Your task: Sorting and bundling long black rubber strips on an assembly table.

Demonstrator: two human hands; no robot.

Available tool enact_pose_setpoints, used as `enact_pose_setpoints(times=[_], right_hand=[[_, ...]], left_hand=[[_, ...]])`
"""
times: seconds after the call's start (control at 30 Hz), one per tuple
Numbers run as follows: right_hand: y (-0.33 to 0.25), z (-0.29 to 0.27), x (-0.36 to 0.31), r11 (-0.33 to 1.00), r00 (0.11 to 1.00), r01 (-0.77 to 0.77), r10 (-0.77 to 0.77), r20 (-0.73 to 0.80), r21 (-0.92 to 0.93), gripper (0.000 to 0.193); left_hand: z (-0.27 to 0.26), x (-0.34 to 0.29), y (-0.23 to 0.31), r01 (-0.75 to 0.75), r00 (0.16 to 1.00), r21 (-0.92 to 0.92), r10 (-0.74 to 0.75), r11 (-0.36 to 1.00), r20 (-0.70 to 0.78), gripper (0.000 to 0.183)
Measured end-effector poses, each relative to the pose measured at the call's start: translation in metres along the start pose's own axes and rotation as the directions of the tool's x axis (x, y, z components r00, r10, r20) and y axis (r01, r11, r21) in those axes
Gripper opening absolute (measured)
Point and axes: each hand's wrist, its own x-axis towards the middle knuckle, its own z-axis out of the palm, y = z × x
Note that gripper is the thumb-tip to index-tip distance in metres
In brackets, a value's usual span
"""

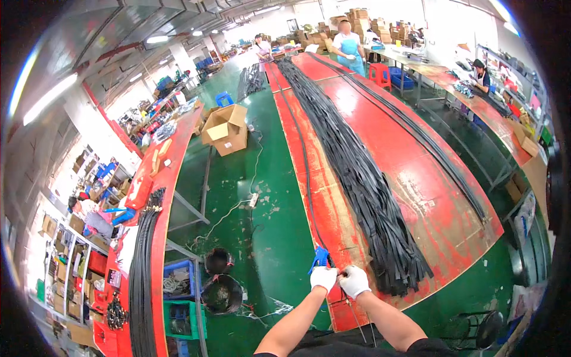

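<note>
At the near left corner of the long red table, my two white-gloved hands are close together. My left hand [323, 278] is closed at a blue hand tool [320, 258], whose exact kind I cannot make out. My right hand [355, 281] is pinched beside it, at a thin dark cord [358, 312] that trails down toward my body. A long black strip [304, 160] runs along the table's left edge up to the blue tool. Right of my hands lies a thick bundle of flat black straps [363, 190], stretching to the far end.
Thinner black strips [428, 152] lie along the right side of the red table [410, 172]. On the left, another red table [172, 178] carries black straps [143, 279]. An open cardboard box [226, 134], dark bins [220, 291] and a white cable stand or lie between. Co-workers are farther off.
</note>
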Motion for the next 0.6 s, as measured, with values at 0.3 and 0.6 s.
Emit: enact_pose_setpoints(times=[0.3, 0.6], right_hand=[[0.026, 0.001, 0.021, 0.969, 0.868, -0.133, 0.011, 0.496, 0.21, 0.041], [0.019, -0.059, 0.006, 0.582, 0.712, -0.61, 0.104, 0.694, 0.538, 0.025]], left_hand=[[0.008, 0.003, -0.025, -0.231, 0.969, -0.027, 0.228, 0.972, -0.094, 0.034], [-0.02, -0.013, 0.008, 0.272, 0.961, -0.56, -0.193, 0.783, 0.196, 0.03]])
